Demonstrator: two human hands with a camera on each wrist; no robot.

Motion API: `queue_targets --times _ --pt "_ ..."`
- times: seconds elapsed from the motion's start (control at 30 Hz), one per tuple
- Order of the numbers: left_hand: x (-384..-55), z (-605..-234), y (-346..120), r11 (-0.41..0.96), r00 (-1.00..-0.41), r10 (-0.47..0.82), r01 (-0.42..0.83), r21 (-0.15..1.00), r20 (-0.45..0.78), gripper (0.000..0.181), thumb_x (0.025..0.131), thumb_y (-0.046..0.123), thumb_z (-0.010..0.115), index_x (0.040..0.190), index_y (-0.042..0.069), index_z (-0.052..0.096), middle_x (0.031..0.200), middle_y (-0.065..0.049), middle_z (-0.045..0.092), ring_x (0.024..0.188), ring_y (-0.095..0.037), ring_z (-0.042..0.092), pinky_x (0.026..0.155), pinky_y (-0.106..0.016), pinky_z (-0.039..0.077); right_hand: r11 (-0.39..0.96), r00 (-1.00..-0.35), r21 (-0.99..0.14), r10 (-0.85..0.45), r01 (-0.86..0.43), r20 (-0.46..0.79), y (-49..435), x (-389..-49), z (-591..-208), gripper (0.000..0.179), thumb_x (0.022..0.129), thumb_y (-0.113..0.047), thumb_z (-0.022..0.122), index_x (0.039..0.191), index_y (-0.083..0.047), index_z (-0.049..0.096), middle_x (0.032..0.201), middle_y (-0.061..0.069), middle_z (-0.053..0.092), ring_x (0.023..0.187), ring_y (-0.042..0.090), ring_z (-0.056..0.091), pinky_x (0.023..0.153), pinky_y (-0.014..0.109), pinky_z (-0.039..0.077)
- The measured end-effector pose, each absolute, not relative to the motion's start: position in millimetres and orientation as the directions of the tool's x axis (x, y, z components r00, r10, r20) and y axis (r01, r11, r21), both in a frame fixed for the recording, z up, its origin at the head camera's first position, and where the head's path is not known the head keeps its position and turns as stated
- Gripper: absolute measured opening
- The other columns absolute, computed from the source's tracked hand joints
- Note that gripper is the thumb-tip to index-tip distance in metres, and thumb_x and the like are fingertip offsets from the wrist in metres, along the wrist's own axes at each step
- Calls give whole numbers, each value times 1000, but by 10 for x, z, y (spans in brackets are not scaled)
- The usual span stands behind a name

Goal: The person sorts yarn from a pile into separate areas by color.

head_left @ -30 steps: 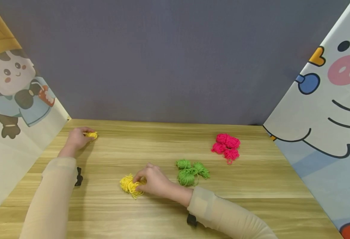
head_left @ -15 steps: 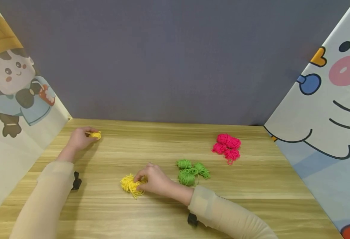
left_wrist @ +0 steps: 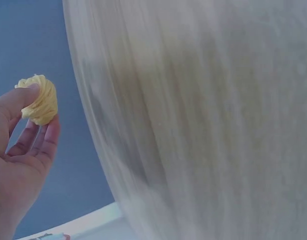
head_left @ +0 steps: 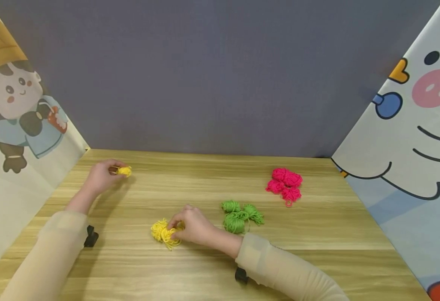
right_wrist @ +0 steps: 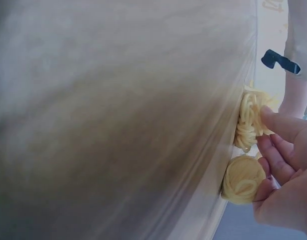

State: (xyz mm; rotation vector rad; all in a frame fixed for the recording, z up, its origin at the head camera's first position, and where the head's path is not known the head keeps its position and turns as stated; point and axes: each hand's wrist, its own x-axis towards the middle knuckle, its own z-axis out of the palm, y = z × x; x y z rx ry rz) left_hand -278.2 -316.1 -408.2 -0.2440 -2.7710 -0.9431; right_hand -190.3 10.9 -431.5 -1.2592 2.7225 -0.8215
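Observation:
At the far left of the table, my left hand (head_left: 101, 177) pinches a small yellow yarn ball (head_left: 125, 171) between thumb and fingers. The left wrist view shows this ball (left_wrist: 42, 102) wound tight, held at the fingertips. Nearer the front, my right hand (head_left: 195, 228) has thumb and fingers on a loose yellow yarn bundle (head_left: 163, 234) lying on the table. In the right wrist view, the thumb presses on this looped bundle (right_wrist: 249, 120), with curled fingers against its other side. A round yellow yarn ball (right_wrist: 242, 182) sits beside it, right at the lower fingers.
Right of my right hand lies a cluster of green yarn bundles (head_left: 235, 223). Several pink yarn balls (head_left: 285, 179) sit farther back on the right. A grey panel (head_left: 212, 83) rises behind the wooden table (head_left: 189, 175), with cartoon-printed panels (head_left: 400, 138) on both sides.
My left hand has moved slightly to the right with the small yellow yarn ball, its forearm swinging left. The right hand and the other yarn stay where they were.

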Motion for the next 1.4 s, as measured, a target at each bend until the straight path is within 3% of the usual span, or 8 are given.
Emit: queue_targets --times 0.2,0.47,0.8,1.03,1.17,1.3,1.4 --pt "-2730 -4067 -3094 763 -945 131 289 578 300 28 82 4 72 108 -4 64 108 -27 63 95 -40 62 79 -46 54 532 -663 -456 -722 -714 195 111 -1903 -4313 18 74 -26 81 90 -23 74 91 -15 70 81 0 50 75 13 37" --pt "-2674 -4111 -3027 723 -945 216 324 610 246 27 82 4 71 108 -2 65 109 -23 64 96 -38 64 77 -37 56 527 -660 -460 -726 -715 195 106 -1904 -4319 18 74 -26 81 90 -23 74 91 -15 71 81 1 49 75 13 36" --pt "-2598 -4187 -2845 654 -912 356 400 643 206 28 80 4 72 108 3 66 110 -16 65 98 -29 63 85 -36 54 516 -675 -484 -697 -706 242 132 -1868 -4382 21 74 -26 80 94 -22 73 96 -14 70 82 1 51 80 15 38" --pt "-2554 -4177 -2688 626 -882 422 452 635 211 29 80 0 72 108 4 66 111 -13 65 98 -25 62 86 -37 53 529 -648 -394 -702 -752 294 117 -1803 -4347 18 77 -25 78 93 -21 74 96 -12 71 89 2 59 82 12 44" --pt "-2547 -4168 -2612 610 -869 450 466 641 204 30 79 2 73 109 5 66 112 -12 65 100 -26 62 89 -38 52 552 -672 -406 -689 -729 270 118 -1770 -4328 18 77 -24 78 94 -21 74 99 -11 71 93 2 64 83 13 48" --pt "-2552 -4176 -2541 576 -853 483 480 662 198 31 79 2 73 108 7 66 111 -10 65 100 -24 62 89 -37 52 561 -689 -423 -676 -712 263 117 -1766 -4337 18 77 -25 78 95 -22 74 100 -11 71 85 -2 64 77 11 49" --pt "-2553 -4207 -2500 528 -832 524 486 697 183 31 79 2 74 108 8 65 111 -9 64 100 -21 62 90 -36 52 553 -684 -425 -676 -716 274 114 -1776 -4349 17 77 -25 78 94 -22 74 97 -11 72 66 -7 55 66 7 45"
